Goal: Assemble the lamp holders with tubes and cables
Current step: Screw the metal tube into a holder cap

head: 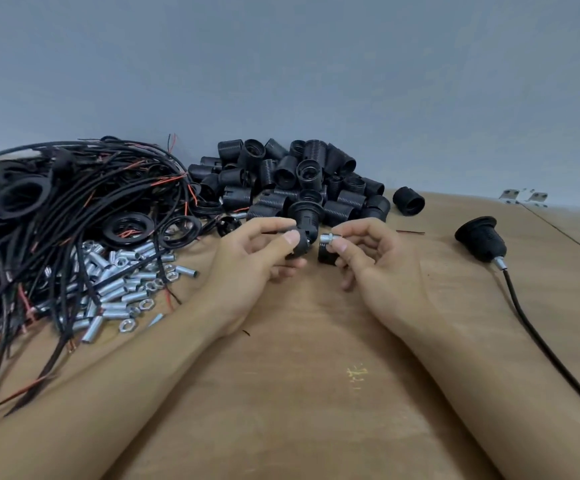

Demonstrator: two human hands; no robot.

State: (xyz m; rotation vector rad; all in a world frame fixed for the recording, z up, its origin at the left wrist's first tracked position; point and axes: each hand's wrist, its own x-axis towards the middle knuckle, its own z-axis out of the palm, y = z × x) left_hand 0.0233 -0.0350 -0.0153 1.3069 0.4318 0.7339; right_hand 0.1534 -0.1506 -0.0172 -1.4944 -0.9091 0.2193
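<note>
At the centre of the frame the left hand [264,249] pinches one black holder part [300,242] between thumb and fingers, and the right hand [368,258] pinches one short metal tube [330,238], with a second black part [326,254] just under it. Behind them lies a heap of black lamp holders [295,181], too many to count. At left are tangled cables [73,209] and many loose tubes [122,282]. One finished holder with cable [480,239] lies at right. The wooden table [299,393] is bare toward the lower edge.
</note>
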